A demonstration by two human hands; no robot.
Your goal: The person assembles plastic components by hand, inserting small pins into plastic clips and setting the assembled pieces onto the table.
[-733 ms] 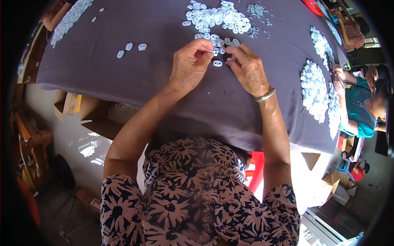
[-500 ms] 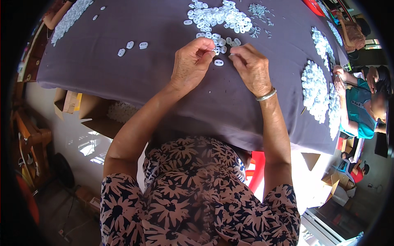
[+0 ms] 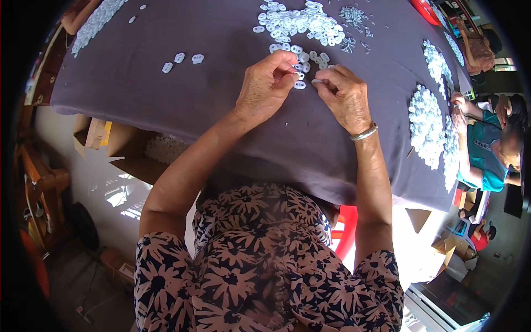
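My left hand point(image 3: 267, 84) is closed in a pinch; whatever sits between its fingertips is too small to make out. Across a narrow gap, my right hand point(image 3: 347, 95), with a silver bracelet at its wrist, pinches a small white plastic piece point(image 3: 317, 81) between thumb and forefinger. Between the two hands, a white oval piece with two dark holes point(image 3: 299, 85) lies on the dark tablecloth. More such ovals point(image 3: 324, 57) are scattered just beyond my fingertips, some of them partly hidden by my left fingers.
A large heap of white ovals point(image 3: 301, 23) lies farther back, beside a pile of small metal pins or screws point(image 3: 354, 17). Several loose ovals point(image 3: 180, 57) rest at left. Other heaps point(image 3: 426, 124) line the right side, where a person in green point(image 3: 484, 146) works. An open carton point(image 3: 130, 143) stands below the table edge.
Both hands have shifted slightly toward me and to the right in the picture. The white piece in my right fingers shows more plainly. The whole view has moved a little.
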